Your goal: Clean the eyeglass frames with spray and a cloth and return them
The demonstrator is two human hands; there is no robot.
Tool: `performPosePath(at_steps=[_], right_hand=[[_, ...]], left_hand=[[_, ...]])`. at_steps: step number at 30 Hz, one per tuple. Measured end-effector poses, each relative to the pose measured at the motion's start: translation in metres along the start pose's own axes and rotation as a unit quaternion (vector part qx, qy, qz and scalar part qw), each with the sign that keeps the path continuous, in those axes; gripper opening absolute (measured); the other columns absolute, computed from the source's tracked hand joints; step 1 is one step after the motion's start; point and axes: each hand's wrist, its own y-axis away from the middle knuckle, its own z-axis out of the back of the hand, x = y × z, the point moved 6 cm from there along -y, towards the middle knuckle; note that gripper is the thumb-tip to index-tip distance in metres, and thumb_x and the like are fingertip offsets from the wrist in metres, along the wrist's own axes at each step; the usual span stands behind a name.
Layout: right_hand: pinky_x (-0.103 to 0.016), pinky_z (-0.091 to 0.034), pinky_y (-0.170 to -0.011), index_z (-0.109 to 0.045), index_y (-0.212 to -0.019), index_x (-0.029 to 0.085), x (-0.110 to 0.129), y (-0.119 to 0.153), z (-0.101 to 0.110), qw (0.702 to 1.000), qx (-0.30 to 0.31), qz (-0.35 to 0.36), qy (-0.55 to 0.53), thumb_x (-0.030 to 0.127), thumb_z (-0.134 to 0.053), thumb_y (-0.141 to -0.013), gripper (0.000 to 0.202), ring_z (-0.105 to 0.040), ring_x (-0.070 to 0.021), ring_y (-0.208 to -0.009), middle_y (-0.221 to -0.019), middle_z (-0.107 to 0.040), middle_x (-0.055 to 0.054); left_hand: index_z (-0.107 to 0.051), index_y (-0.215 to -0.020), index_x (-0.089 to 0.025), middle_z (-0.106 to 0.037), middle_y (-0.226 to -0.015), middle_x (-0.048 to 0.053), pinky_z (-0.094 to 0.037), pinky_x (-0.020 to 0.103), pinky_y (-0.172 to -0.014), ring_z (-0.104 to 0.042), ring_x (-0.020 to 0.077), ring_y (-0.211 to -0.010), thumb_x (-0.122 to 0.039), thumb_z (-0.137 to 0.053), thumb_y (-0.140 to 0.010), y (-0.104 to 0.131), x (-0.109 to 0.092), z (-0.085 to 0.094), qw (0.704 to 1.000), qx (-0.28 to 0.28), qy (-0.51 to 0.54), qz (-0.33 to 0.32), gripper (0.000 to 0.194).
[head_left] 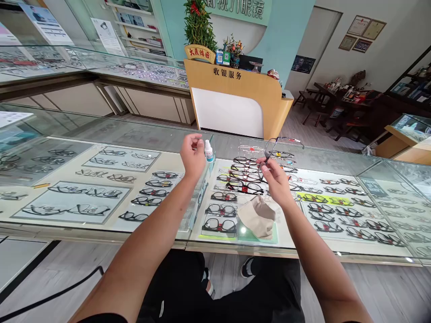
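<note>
Eyeglasses (270, 146) with a thin dark frame and clear lenses are held in the air, beyond the soft beige cloth (256, 217) that lies over the glass-topped display counter (235, 248). Their front is standing steeply: its long axis goes from low, near the right hand (276, 180), upward and a little to the right. The thin side arms point to the right, and a curved tip reaches farther right than the cloth. The right hand pinches the lower part of the frame between thumb and fingers; its forearm comes from the near right of the cloth. The left hand (193, 154) is raised beyond the cloth and to its left, with fingers curled inward. Just beside it stands a small white plastic bottle with a blue label (209, 151); I cannot tell whether they touch, or whether these fingers pinch something.
</note>
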Motion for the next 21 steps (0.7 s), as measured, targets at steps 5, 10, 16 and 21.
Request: performPosePath(at_steps=[5, 10, 16, 21], right_hand=[[-0.047, -0.056, -0.112, -0.072, -0.134, 0.029, -0.001, -0.004, 0.007, 0.998, 0.003, -0.019, -0.053, 0.061, -0.061, -0.110, 0.041, -0.071, -0.0298, -0.130, -0.141, -0.076, -0.011], [-0.044, -0.059, -0.104, -0.070, -0.133, 0.029, 0.003, -0.006, 0.010, 0.995, 0.017, -0.028, -0.099, 0.061, -0.061, -0.110, 0.041, -0.074, -0.0275, -0.119, -0.135, -0.079, -0.010], [-0.044, -0.060, -0.102, -0.072, -0.131, 0.030, 0.002, -0.006, 0.010, 0.984, 0.041, -0.028, -0.169, 0.058, -0.060, -0.110, 0.036, -0.076, -0.0273, -0.117, -0.130, -0.082, -0.009], [-0.047, -0.061, -0.105, -0.070, -0.131, 0.030, 0.001, -0.006, 0.009, 0.987, 0.052, -0.040, -0.145, 0.066, -0.058, -0.108, 0.045, -0.077, -0.0300, -0.119, -0.131, -0.082, -0.010]], left_hand=[[-0.070, -0.112, -0.022, -0.066, -0.097, 0.005, -0.046, 0.034, -0.085, -0.060, 0.0206, -0.087, -0.044, -0.063, -0.107, -0.013, 0.029, 0.008, 0.999, -0.023, 0.008, 0.021, 0.023], [-0.069, -0.116, -0.022, -0.053, -0.081, 0.000, -0.043, 0.034, -0.080, -0.053, 0.0193, -0.077, -0.042, -0.051, -0.112, -0.014, 0.044, 0.007, 0.999, -0.023, -0.001, 0.043, 0.027], [-0.057, -0.136, -0.023, -0.066, -0.132, 0.011, -0.047, 0.037, -0.104, -0.063, 0.0235, -0.116, -0.037, -0.081, -0.091, -0.001, 0.065, -0.019, 0.988, 0.087, -0.008, 0.128, 0.052], [-0.062, -0.117, -0.022, -0.071, -0.113, 0.009, -0.048, 0.041, -0.100, -0.062, 0.0245, -0.101, -0.032, -0.078, -0.085, 0.009, 0.074, -0.036, 0.960, 0.176, 0.024, 0.215, 0.037]])
